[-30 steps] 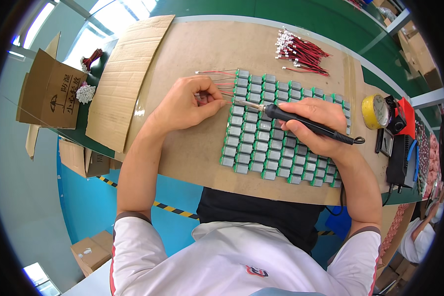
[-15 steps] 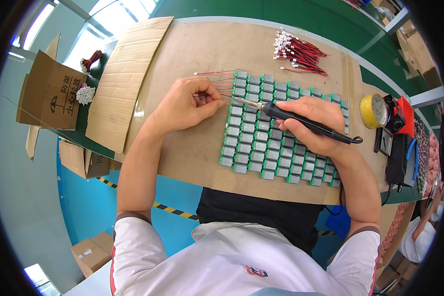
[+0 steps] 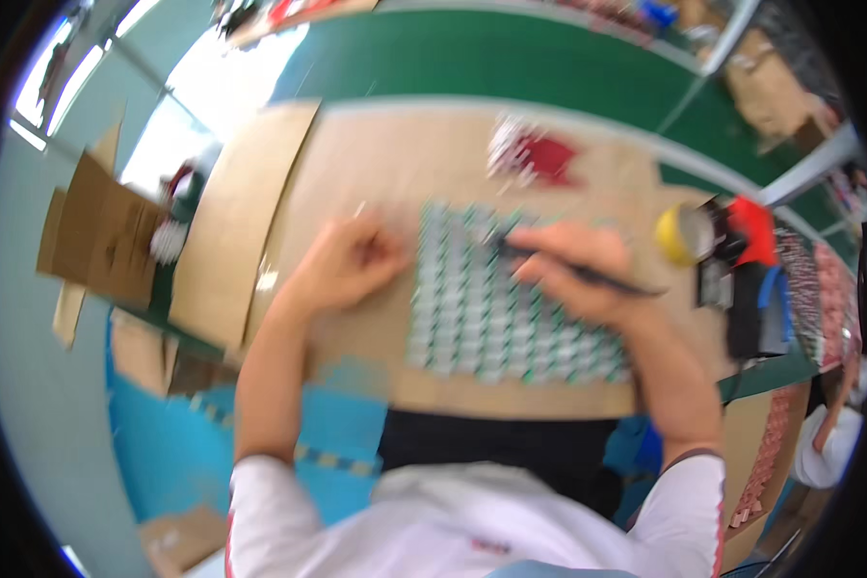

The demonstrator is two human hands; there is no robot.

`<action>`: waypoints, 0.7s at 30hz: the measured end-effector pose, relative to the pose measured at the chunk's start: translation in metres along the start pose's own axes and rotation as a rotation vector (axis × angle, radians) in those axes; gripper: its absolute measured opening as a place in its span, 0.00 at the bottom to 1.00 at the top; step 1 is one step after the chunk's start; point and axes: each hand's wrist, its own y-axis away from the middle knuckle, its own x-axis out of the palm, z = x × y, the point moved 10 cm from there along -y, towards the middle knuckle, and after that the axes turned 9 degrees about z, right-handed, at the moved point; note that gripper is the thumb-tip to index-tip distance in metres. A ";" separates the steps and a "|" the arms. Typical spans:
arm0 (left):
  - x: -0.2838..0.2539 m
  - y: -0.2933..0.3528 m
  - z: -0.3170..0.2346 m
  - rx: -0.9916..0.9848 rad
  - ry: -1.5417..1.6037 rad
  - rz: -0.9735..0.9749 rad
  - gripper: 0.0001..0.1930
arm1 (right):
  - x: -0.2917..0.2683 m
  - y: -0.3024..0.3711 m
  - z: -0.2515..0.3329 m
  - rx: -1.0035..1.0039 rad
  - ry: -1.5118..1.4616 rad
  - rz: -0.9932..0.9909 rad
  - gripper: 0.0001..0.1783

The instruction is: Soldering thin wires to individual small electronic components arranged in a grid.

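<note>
Motion blurs the view. My right hand (image 3: 588,270) grips a soldering iron (image 3: 507,245) by its black handle, its front end pointing left over the upper part of a grid of small grey blocks with green ends (image 3: 491,337). To the left of the grid, my left hand (image 3: 352,262) is closed, thumb and fingers curled together just above the brown table covering. What lies between its fingertips is too smeared to make out. Beyond the grid lies a bundle of red wires with white connectors (image 3: 549,159).
A cardboard sheet (image 3: 241,222) covers the table's left side, beside an opened carton (image 3: 106,241). On the right stand a yellow tape roll (image 3: 677,236), a red object (image 3: 753,226), a black box (image 3: 744,308) and a blue-handled tool (image 3: 773,294). Another person (image 3: 824,448) is at far right.
The whole view has shifted, with the table lower in the picture. My left hand is slightly farther from the grid's edge. The iron's front end sits farther in over the blocks.
</note>
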 end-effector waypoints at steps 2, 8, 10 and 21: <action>0.001 -0.003 0.003 0.119 0.155 -0.080 0.08 | -0.006 0.008 -0.010 0.001 -0.039 -0.038 0.16; -0.016 0.001 -0.033 0.081 -0.104 -0.110 0.09 | -0.060 0.015 0.006 -0.073 0.093 -0.251 0.15; -0.029 0.004 -0.050 0.160 -0.193 -0.205 0.08 | -0.073 0.019 -0.006 0.007 0.061 -0.313 0.16; 0.018 -0.120 -0.101 0.122 -0.508 -0.030 0.08 | -0.101 0.047 -0.054 0.108 -0.160 -0.551 0.18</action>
